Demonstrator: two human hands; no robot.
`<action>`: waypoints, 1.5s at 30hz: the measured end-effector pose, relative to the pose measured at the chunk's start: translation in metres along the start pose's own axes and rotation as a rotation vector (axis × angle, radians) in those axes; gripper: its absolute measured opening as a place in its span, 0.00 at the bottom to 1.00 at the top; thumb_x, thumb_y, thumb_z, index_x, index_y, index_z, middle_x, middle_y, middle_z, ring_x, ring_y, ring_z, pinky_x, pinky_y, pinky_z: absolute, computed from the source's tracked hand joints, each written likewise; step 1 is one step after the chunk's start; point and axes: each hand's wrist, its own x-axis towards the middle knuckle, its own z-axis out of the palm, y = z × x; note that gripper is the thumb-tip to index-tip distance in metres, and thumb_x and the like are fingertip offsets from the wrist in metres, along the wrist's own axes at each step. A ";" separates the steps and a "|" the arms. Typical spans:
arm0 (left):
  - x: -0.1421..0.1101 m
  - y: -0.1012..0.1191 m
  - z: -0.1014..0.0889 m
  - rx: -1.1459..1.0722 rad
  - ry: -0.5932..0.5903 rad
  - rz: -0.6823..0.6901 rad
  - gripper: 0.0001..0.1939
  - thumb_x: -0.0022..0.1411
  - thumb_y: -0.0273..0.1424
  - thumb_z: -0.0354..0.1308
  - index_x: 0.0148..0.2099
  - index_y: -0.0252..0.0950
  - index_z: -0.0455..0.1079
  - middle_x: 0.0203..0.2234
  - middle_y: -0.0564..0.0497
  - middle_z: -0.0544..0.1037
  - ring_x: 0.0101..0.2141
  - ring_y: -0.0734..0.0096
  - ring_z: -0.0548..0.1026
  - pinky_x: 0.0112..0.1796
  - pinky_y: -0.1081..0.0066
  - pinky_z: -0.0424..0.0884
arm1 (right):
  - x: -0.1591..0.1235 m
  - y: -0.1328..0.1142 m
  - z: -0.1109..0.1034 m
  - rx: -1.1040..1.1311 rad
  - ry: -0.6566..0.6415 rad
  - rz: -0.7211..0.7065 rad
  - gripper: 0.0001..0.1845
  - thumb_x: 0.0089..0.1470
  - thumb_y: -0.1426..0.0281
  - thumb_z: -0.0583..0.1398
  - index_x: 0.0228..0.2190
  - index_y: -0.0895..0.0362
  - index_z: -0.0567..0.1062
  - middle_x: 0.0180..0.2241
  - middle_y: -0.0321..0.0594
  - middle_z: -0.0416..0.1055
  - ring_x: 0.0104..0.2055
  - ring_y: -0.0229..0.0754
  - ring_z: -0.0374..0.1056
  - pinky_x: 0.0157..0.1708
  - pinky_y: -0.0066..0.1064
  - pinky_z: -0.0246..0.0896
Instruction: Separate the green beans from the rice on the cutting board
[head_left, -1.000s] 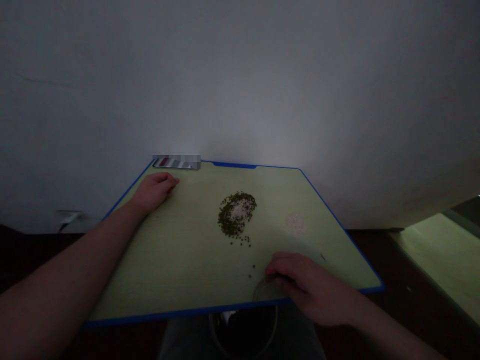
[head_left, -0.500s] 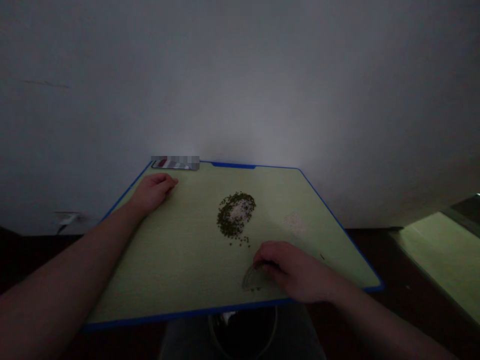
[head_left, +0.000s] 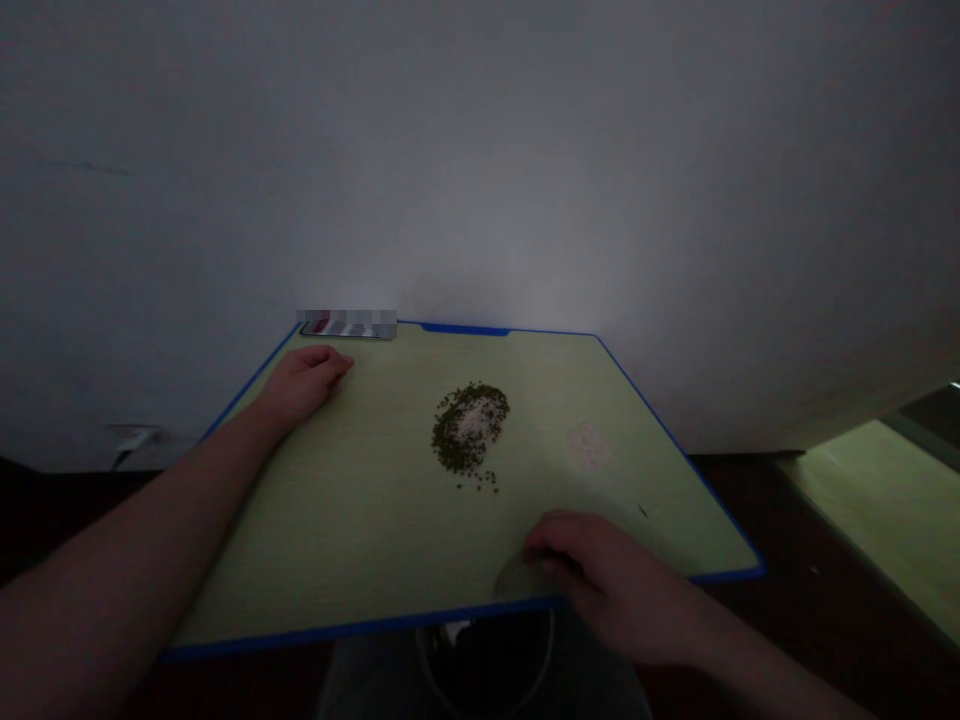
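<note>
A heap of small green beans mixed with white grains (head_left: 469,432) lies in the middle of a pale green table with a blue rim (head_left: 360,628). A small patch of white grains (head_left: 589,446) lies to its right. My right hand (head_left: 600,575) is closed on a small clear round lid or dish (head_left: 513,578) at the table's near edge. My left hand (head_left: 304,380) rests on the table at the far left, fingers loosely curled, holding nothing.
A phone (head_left: 346,326) lies at the table's far left corner against the white wall. A round bowl (head_left: 487,665) sits below the near edge, on my lap. Another pale green surface (head_left: 892,510) stands to the right. The room is dim.
My right hand pushed the clear dish out over the table, swept up the stray beans there, then drew it back to the near edge. My left hand stayed put.
</note>
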 end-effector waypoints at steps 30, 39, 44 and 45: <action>-0.005 0.009 0.000 -0.020 0.041 0.020 0.15 0.52 0.38 0.55 0.20 0.37 0.59 0.13 0.57 0.59 0.16 0.76 0.57 0.20 0.73 0.54 | 0.060 0.032 -0.026 -0.163 0.113 -0.057 0.15 0.50 0.81 0.53 0.37 0.59 0.75 0.37 0.43 0.75 0.39 0.42 0.69 0.41 0.33 0.62; -0.010 0.018 0.000 -0.003 0.027 -0.027 0.15 0.51 0.40 0.55 0.20 0.37 0.58 0.14 0.57 0.58 0.16 0.76 0.56 0.21 0.72 0.53 | 0.048 0.020 -0.022 -0.142 0.092 -0.066 0.14 0.52 0.79 0.53 0.37 0.58 0.75 0.38 0.43 0.74 0.40 0.43 0.69 0.41 0.34 0.62; -0.013 0.023 0.000 0.033 0.039 -0.025 0.15 0.50 0.40 0.55 0.20 0.37 0.59 0.14 0.57 0.59 0.17 0.76 0.57 0.22 0.72 0.53 | 0.034 0.025 -0.020 -0.108 0.076 -0.032 0.15 0.53 0.79 0.53 0.39 0.58 0.75 0.38 0.43 0.74 0.41 0.43 0.68 0.43 0.35 0.62; -0.012 0.023 0.000 0.034 0.040 -0.026 0.15 0.50 0.40 0.55 0.20 0.37 0.58 0.14 0.57 0.58 0.17 0.76 0.57 0.21 0.72 0.53 | 0.032 0.024 -0.019 -0.099 0.074 -0.028 0.15 0.53 0.79 0.53 0.39 0.58 0.75 0.39 0.42 0.74 0.41 0.42 0.68 0.43 0.35 0.62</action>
